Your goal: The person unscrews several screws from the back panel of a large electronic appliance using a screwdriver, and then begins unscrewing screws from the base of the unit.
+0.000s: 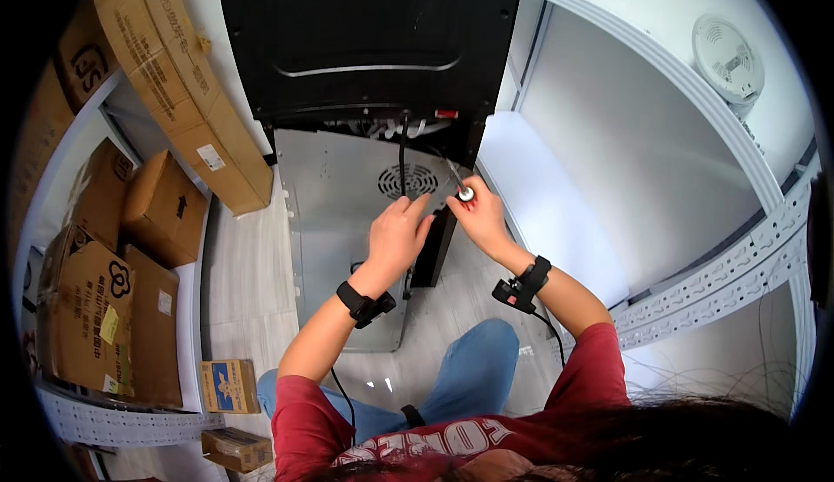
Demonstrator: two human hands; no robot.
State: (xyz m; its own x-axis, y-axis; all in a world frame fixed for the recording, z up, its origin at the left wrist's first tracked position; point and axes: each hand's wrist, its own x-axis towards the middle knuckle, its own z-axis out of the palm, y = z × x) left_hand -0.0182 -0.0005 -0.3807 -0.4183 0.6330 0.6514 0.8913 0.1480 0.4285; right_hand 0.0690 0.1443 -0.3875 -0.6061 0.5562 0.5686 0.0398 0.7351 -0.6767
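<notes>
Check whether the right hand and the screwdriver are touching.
Touching. The head view shows it: the right hand grips the screwdriver by its handle, with the thin metal shaft projecting beyond the fingers.

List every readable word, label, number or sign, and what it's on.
Wording left uncopied; places only.
Tall carton: printed characters; its white label, too small to read.
Brown carton: a black arrow sign.
Lower-left carton: dark characters and a looped emblem.
Red shirt: white capital letters, partly hidden.
Small blue-and-tan box: print too small to read.
Grey panel: none I can read.
</notes>
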